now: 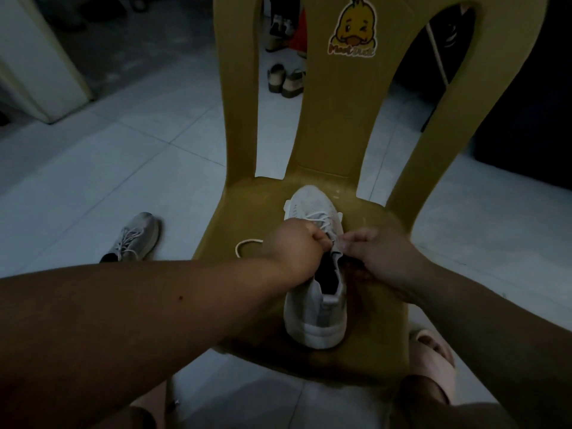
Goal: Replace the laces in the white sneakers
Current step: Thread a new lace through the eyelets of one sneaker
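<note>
A white sneaker (312, 314) lies on the seat of a yellow plastic chair (380, 218), toe pointing away from me. Its white lace (322, 219) crosses the upper eyelets. My left hand (291, 252) is curled over the sneaker's left side near the tongue and grips the lace. My right hand (374, 252) pinches the lace or the eyelet edge at the right side, fingertips almost meeting the left hand's. A loose loop of white lace (244, 246) lies on the seat left of my left hand. The second sneaker (136, 236), laced, sits on the floor to the left.
The chair back carries a duck sticker (353, 26). Sandals (286, 78) stand on the tiled floor behind the chair. A white cabinet (37, 57) stands at the far left. My foot in a pink slipper (430, 351) is beside the chair's front right.
</note>
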Demonstrator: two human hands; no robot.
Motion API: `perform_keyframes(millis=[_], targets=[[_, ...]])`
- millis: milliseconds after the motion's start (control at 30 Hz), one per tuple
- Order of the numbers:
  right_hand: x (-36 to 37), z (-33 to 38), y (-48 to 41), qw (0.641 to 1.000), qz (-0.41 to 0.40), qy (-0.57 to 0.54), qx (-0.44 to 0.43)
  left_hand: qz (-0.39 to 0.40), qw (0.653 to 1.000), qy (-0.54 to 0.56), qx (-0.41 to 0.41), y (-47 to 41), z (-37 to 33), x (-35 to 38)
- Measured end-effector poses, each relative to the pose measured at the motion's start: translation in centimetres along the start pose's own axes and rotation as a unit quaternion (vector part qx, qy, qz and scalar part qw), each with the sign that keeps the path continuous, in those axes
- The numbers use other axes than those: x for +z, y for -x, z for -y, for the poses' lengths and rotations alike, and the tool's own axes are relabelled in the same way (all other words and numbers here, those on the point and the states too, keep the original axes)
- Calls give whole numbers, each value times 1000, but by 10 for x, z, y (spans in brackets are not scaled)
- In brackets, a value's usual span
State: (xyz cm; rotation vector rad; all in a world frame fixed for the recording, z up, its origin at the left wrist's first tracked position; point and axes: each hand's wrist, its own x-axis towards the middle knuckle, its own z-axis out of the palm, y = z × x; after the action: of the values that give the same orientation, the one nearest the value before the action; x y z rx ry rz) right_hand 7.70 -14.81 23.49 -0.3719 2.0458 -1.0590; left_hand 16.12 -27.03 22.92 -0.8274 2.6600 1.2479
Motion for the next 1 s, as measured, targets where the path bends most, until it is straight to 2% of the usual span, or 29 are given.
perform_keyframes(millis=[100, 267, 333, 500, 600, 800, 933, 1000], targets=[[0, 0, 0, 1000, -2, 23, -13, 29, 999, -17, 1, 1, -2, -1], [0, 0, 1, 998, -5, 49, -36, -17, 985, -123, 118, -4, 9, -1], [-1, -1, 1, 998, -13, 47, -44, -13, 985, -116, 127, -6, 11, 0], [-2, -4, 1, 998, -50, -7, -48, -8, 996, 7, 93, -8, 10, -2], [-2, -4, 3, 997, -47, 19, -65, 0, 997, 2, 79, -9, 9, -2], [-1, -3, 2, 993, -35, 88, -72, -11, 989, -108, 100, -8, 5, -5], [2, -4, 1, 994, -37, 74, -69, 2, 954, -273, 126, -11, 1, -6], [2, -4, 0, 995, -39, 59, -63, -13, 943, -308, 121, -11, 0, -6]])
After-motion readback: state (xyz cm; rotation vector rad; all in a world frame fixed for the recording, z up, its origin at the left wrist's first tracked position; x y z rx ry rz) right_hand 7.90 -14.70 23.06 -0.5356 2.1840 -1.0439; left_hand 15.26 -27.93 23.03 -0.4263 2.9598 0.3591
